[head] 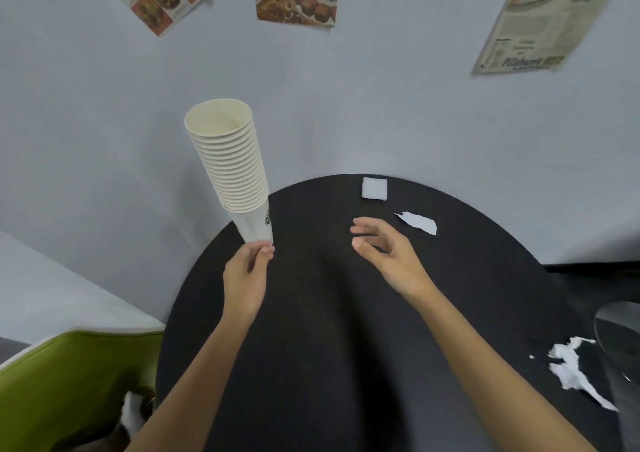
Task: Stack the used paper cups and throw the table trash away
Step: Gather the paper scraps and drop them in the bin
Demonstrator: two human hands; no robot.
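Nearest, at the right edge of the round black table: a crumpled, torn strip of white paper. Farther in, with the left hand, grips the bottom of a tall stack of cream paper cups, held up at the table's left edge, tilted leftward, mouth up. Holds the right hand above the tabletop, fingers loosely bent, grasping nothing. Just beyond it, a small torn white paper scrap; farther still, near the far rim, a flat white square pad.
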